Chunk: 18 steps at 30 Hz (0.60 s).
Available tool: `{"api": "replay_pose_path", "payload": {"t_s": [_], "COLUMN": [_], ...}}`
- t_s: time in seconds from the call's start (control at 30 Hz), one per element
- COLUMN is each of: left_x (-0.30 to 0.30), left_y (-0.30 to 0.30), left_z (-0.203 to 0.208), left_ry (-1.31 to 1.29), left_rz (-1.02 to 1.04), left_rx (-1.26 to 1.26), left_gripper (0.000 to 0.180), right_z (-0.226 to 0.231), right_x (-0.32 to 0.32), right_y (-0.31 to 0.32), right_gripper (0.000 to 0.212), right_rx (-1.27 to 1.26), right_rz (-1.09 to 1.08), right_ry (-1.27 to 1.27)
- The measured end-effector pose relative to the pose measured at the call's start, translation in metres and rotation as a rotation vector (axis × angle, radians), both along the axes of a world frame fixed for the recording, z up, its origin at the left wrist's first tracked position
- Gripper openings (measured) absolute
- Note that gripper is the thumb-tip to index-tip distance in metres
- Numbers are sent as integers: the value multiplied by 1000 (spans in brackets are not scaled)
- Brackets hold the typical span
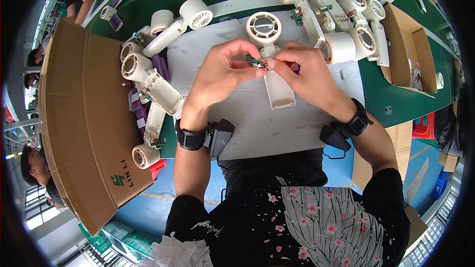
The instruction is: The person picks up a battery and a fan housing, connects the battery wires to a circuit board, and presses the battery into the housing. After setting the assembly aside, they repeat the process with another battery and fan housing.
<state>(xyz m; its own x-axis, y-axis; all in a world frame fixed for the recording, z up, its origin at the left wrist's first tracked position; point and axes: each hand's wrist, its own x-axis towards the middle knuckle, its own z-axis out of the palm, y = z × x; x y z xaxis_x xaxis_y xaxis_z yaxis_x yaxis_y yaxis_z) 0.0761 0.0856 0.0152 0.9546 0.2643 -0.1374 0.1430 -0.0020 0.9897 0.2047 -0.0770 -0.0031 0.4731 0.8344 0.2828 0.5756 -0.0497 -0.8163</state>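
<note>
A white handheld fan (263, 28) lies on the grey mat, its round head away from me and its hollow handle shell (280, 90) pointing toward me. Over the neck, my left hand (225, 71) pinches a small green circuit board (255, 62) between thumb and fingers. My right hand (308, 71) has its fingertips closed at the board's right side, on what looks like a thin red wire (263, 64). A purple piece (296, 67), mostly hidden, shows beneath the right hand's fingers. The fingers cover most of the wiring.
Several white fan bodies with open handles lie left (158, 89) and back right (341, 44), some with boards and purple cells (161, 66). A large cardboard box (89, 118) stands at the left, a smaller open box (408, 44) at the right. Other people sit far left.
</note>
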Motion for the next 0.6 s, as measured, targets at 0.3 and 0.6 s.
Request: {"api": "replay_pose_path", "payload": {"t_s": [0.3,0.6], "left_x": [1,-2], "left_y": [0,1], "left_z": [7,7], "left_ry": [47,-6], "left_rz": [20,-3], "left_rx": [53,-32], "left_gripper": [26,27], "right_z": [-2,1], "right_x": [1,0], "right_y": [-1,-1], "right_gripper": [11,11], "right_rx": [17,-16], "right_rz": [25,12], "right_ry": [-36,-31]}}
